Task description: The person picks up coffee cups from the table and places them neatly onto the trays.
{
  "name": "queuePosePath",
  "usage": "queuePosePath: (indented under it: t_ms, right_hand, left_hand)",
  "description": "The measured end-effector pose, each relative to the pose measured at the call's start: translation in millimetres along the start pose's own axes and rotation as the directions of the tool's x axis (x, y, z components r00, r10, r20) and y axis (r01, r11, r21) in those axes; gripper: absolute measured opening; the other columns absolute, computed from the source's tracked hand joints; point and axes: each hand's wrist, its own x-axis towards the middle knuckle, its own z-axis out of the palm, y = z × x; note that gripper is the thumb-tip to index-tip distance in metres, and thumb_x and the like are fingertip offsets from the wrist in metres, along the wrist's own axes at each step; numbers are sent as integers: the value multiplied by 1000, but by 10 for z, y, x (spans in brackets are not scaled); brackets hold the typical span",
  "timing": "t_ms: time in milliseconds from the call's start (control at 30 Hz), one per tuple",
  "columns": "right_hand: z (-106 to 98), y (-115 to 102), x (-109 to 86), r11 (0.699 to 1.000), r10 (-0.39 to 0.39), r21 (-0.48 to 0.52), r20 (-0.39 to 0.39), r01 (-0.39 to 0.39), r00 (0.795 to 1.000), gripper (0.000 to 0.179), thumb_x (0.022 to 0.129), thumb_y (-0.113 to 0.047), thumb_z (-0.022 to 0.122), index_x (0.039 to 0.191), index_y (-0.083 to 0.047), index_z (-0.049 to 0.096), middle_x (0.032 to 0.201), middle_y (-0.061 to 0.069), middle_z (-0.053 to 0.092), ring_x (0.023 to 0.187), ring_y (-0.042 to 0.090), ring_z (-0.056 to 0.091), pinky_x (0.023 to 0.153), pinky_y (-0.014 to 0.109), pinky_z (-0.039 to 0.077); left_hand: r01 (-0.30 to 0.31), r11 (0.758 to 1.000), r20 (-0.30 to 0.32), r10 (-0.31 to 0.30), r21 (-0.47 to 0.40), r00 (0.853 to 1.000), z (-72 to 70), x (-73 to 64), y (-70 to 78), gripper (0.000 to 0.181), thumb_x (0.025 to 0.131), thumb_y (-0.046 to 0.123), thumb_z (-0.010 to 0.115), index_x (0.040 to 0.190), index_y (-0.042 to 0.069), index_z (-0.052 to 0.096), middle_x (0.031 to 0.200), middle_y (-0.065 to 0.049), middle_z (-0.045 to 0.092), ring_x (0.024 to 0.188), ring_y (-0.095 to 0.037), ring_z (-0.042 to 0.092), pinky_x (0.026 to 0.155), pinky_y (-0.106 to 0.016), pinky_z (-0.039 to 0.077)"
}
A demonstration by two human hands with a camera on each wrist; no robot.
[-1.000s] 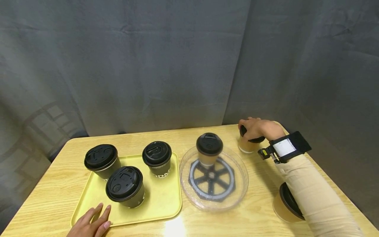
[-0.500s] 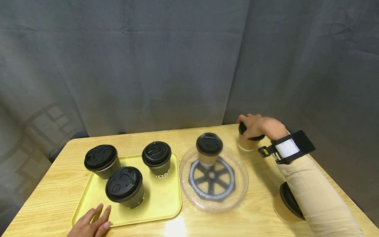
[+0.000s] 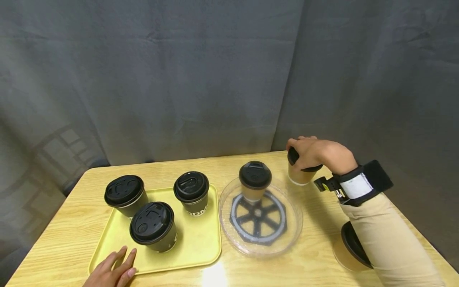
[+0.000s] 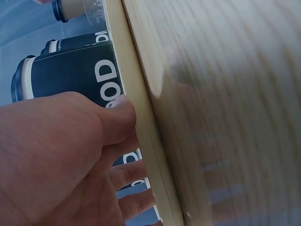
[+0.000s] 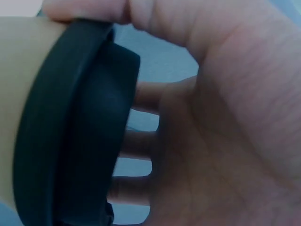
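Observation:
At the back right, my right hand (image 3: pixel 313 154) grips a tan paper coffee cup (image 3: pixel 298 175) from above, thumb and fingers spread round its black lid (image 5: pixel 99 127). The cup stands upright. My left hand (image 3: pixel 112 270) lies at the front left corner of the yellow tray (image 3: pixel 201 249), fingers loosely extended, fingertips over its rim. In the left wrist view, the thumb is right at the tray's edge. Nearest to that hand is a dark lidded coffee cup (image 3: pixel 163 241); two more, a back left cup (image 3: pixel 125 195) and a back right cup (image 3: pixel 195 205), also stand on the tray.
In the middle stands a clear round dish (image 3: pixel 247 251) with a dark spoked base. Another tan lidded cup (image 3: pixel 252 192) stands towards its back. A further tan cup (image 3: pixel 342 255) at the front right is partly hidden under my right sleeve. A grey curtain (image 3: pixel 186 79) hangs behind the table.
My right wrist has risen and shifted slightly to the right, with the fingers still round the same cup. The left hand and the other cups keep their places.

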Motion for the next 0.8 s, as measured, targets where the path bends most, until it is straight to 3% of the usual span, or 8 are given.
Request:
queuePosePath:
  t_ms: [233,467,667,800]
  right_hand:
    - [-46,-108,-117,1000,-20,3,-10,20,1000,61,77,-31,76,130,-11,50,119,18,54,106,42,51,81,50,48]
    - [-67,-205,-217,999,-39,18,-47,40,998,64,75,-30,78,127,-8,48,116,16,57,104,40,53,83,49,48]
    - [-62,-292,-286,995,-88,31,-94,91,992,61,73,-27,78,122,-5,49,109,13,60,99,33,58,85,45,49]
    - [-66,-358,-326,993,-112,25,-105,115,988,62,73,-27,78,122,-3,49,109,12,60,99,32,58,85,44,49]
  left_hand:
    - [-13,1000,19,13,11,1000,-18,18,-2,40,89,39,67,111,6,72,111,-16,69,96,-30,65,76,-49,53]
    - [-26,999,1,26,41,1000,-23,27,4,40,88,40,68,111,8,73,110,-13,69,93,-26,64,74,-45,54]
    - [4,1000,60,-6,19,998,-30,24,-13,40,90,39,66,113,6,71,113,-16,68,98,-30,65,79,-49,53]
    - [-15,999,34,14,32,999,-28,20,-18,40,89,40,67,111,6,72,111,-15,69,96,-28,65,77,-48,54]
